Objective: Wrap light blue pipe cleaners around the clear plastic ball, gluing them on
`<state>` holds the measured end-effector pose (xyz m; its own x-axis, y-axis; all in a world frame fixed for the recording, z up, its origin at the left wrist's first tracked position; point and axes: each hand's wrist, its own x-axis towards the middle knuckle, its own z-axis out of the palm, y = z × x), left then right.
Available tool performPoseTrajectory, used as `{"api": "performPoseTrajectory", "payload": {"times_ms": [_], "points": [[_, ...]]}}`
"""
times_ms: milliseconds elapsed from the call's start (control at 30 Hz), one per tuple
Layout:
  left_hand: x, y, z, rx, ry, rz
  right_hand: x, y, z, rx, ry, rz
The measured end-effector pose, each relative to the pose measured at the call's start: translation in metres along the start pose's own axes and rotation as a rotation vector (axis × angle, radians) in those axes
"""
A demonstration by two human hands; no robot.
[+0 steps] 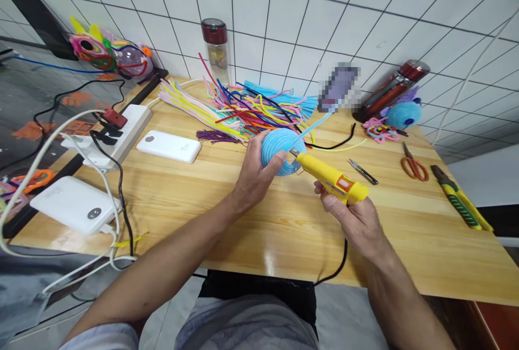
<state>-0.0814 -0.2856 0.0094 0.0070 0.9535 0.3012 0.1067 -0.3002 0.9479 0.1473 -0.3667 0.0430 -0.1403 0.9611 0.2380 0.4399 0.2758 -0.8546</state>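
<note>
My left hand (259, 169) grips a round ball wound with light blue pipe cleaner (279, 142), thumb across its near side. A loose blue pipe cleaner end (316, 124) sticks up from it to the right. In my right hand (352, 215) is a yellow glue gun (334, 174), fingers wrapped round its handle. Its metal nozzle points left and meets the ball, or lies just in front of it; I cannot tell which. A black cord runs from the gun down over the table's front edge.
Behind the ball lies a heap of coloured pipe cleaners (259, 109). To the right are thread snips (363, 171), scissors (414, 165), pliers (460, 198) and a red flask (391, 90). On the left stand a power strip (125, 136), two white power banks (168, 146) and tangled cables.
</note>
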Motion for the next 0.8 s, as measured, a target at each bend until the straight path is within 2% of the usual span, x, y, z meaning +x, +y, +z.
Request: {"api": "performPoseTrajectory", "payload": {"times_ms": [800], "points": [[-0.0007, 0.0015, 0.0003, 0.003, -0.008, 0.003, -0.0016, 0.0025, 0.0006, -0.008, 0.025, 0.049]]}}
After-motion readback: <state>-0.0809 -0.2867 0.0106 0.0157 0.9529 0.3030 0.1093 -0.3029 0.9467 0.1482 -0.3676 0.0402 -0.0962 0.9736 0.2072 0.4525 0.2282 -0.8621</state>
